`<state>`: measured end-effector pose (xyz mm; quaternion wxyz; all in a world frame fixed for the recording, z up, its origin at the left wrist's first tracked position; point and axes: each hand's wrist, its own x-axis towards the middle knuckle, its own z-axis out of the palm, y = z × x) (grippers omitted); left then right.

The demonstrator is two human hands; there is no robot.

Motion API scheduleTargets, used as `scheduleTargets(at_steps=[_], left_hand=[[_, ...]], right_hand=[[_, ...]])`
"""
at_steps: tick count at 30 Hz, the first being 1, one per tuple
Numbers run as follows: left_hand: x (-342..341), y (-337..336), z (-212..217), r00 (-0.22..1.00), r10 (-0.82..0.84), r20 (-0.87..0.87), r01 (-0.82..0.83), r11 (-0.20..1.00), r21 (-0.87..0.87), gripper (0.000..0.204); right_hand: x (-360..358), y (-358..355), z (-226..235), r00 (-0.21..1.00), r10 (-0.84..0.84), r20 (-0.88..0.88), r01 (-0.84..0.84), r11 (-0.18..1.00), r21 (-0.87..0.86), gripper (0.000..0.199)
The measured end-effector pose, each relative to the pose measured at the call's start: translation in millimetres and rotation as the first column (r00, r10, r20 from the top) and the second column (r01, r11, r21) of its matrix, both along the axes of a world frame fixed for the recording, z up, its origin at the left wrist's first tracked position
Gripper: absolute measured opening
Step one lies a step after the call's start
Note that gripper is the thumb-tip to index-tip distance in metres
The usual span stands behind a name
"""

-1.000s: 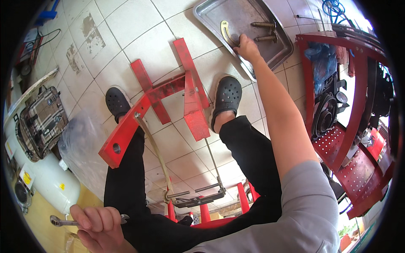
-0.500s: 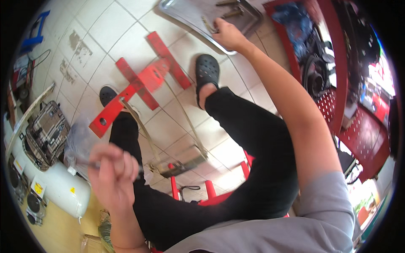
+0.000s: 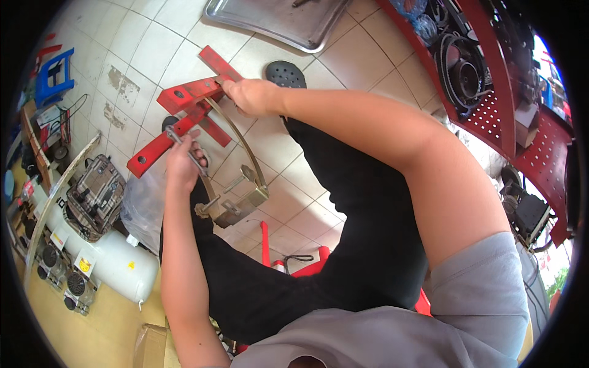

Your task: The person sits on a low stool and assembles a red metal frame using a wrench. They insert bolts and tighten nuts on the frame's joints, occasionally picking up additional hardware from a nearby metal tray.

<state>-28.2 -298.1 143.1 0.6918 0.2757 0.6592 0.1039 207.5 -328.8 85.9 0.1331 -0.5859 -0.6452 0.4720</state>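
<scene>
A red metal frame [image 3: 147, 156] with holes in its bars stands low over the floor between my legs. My left hand [image 3: 185, 161] is closed around a silver wrench [image 3: 195, 161], whose upper end lies against the frame's lower bar. My right hand [image 3: 250, 97] reaches across to the frame's upper joint, its fingers pinched; what they hold, if anything, is hidden. Bent metal straps [image 3: 240, 138] hang from the frame. They run down to a dull metal bracket [image 3: 246, 203] with long bolts, close to my left knee.
A metal tray [image 3: 276, 21] lies on the tiles at the top. Red shelving [image 3: 491, 104] with belts and parts stands at right. On the left are a white tank [image 3: 126, 264], a plastic bag [image 3: 144, 211] and a blue stool [image 3: 55, 80]. Red bars [image 3: 307, 268] lie below me.
My right hand has left the tray and come to the red frame. The left hand has moved forward with the wrench to the frame's bar. The view has shifted, and the frame is tilted differently.
</scene>
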Motion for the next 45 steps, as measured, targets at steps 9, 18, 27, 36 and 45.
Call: scheduleTargets(at_steps=[9, 18, 27, 36, 45], left_hand=[[26, 17, -63, 0.997, -0.063, 0.04, 0.064, 0.997, -0.039, 0.021], [27, 21, -110, 0.968, -0.233, -0.093, 0.22, 0.967, -0.128, 0.02], [53, 22, -111, 0.997, -0.047, 0.057, 0.051, 0.996, -0.074, 0.025], [61, 30, -130, 0.98, -0.001, 0.201, -0.004, 1.0, 0.023, 0.038], [57, 31, -147, 0.956, -0.033, 0.291, 0.065, 0.992, -0.104, 0.045]], right_hand=[[-22, -20, -4, 0.994, 0.09, -0.059, -0.078, 0.979, 0.188, 0.022], [-7, -42, -10, 0.996, -0.042, -0.081, 0.047, 0.997, 0.063, 0.034], [-38, -39, -32, 0.982, -0.076, -0.173, 0.09, 0.993, 0.073, 0.039], [2, -21, -18, 0.989, -0.126, -0.073, 0.138, 0.973, 0.186, 0.024], [14, -16, 62, 0.943, -0.318, -0.101, 0.283, 0.922, -0.265, 0.018]])
